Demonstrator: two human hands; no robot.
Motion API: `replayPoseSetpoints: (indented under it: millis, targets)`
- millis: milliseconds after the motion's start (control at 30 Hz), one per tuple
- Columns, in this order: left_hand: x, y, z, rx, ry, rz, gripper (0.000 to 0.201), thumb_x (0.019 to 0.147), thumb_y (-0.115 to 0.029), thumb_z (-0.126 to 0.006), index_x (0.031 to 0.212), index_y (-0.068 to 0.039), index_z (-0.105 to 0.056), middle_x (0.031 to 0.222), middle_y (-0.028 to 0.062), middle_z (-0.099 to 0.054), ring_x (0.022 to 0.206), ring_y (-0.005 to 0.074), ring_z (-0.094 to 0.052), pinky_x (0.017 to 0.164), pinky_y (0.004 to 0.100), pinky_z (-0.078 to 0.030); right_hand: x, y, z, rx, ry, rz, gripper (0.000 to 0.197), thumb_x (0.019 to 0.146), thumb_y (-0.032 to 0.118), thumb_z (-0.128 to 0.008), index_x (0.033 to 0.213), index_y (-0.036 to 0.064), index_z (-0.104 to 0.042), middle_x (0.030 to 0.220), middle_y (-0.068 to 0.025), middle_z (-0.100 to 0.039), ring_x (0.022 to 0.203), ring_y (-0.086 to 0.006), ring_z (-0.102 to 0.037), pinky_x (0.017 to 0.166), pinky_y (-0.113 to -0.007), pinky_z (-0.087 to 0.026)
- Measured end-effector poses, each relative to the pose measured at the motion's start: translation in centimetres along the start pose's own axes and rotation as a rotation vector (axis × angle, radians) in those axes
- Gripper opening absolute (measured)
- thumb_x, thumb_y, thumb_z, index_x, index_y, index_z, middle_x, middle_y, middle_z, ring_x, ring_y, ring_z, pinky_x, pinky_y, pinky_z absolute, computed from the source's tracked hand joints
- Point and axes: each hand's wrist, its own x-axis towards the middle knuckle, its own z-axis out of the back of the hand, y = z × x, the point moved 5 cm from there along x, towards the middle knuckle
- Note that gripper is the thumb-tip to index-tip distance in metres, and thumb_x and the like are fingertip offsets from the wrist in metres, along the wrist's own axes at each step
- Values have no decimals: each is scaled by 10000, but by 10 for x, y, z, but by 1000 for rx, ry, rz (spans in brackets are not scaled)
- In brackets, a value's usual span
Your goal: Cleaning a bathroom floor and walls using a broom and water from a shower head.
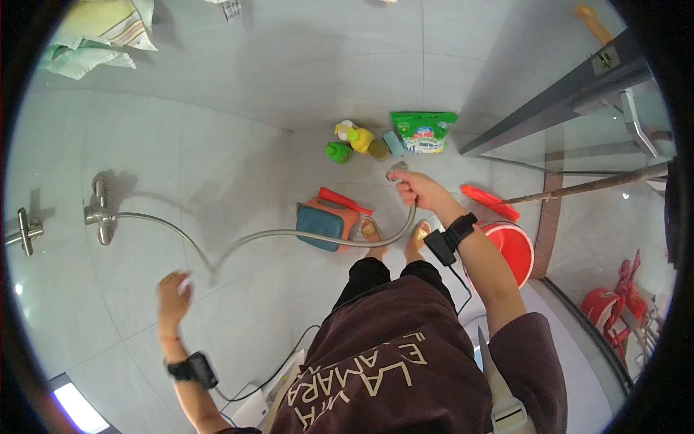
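My right hand (417,189) is wrapped around a shower head (396,171), held out in front of me. Its metal hose (289,233) sags in a long curve across to the shower mixer tap (101,210) on the left wall. Out to the left, my left hand (174,293) is raised near the tiled wall, fingers curled and slightly blurred. A small whitish thing shows at its fingers, too unclear to name. Near my feet is a blue and orange stool-like box (322,226) with a red bar-shaped thing (345,200) on it.
Several bottles, including a yellow one (360,139) and a green one (337,152), stand by the wall beside a green detergent bag (425,132). A red bucket (512,253) and a red broom head (490,202) are on the right, near a dark door frame (557,94). Towels (101,32) hang upper left.
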Motion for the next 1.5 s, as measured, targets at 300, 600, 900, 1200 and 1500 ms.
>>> replayPoseSetpoints:
  millis: [300,600,900,1200,1500]
  targets:
    - [163,-271,-207,-1954,983,465,353,792,-281,-485,978,17,-455,879,115,-529,825,180,-505,740,265,-395,-71,-47,-121,-972,411,532,317,805,295,-439,972,28,-412,828,-69,-479,765,-138,-463,680,-255,-378]
    - [165,-295,-243,-1869,866,419,196,740,-193,-524,807,-46,-414,586,29,-448,425,101,-398,379,213,-352,-99,-73,-80,-789,556,-17,380,815,307,-422,1047,6,-406,974,-84,-482,900,-138,-457,793,-265,-364]
    - [133,-277,-187,-1153,100,-207,496,706,-210,-518,1138,-58,-326,939,192,-495,838,342,-493,727,390,-387,31,-28,-59,-31,-171,333,268,711,182,-586,908,51,-458,736,-48,-510,680,-143,-498,606,-277,-395]
    - [143,-55,-12,-303,-877,99,454,675,-268,-570,1024,0,-453,1037,173,-465,952,313,-443,798,373,-363,56,-45,-50,-81,-140,358,175,654,8,-559,740,75,-424,645,-27,-439,608,-147,-458,584,-264,-372]
    - [126,279,119,304,-935,380,481,754,-461,-420,1042,-78,-472,1010,168,-499,936,316,-465,770,358,-378,68,-42,-47,-253,-283,454,200,621,-33,-535,775,55,-443,666,-14,-432,625,-129,-443,582,-242,-365]
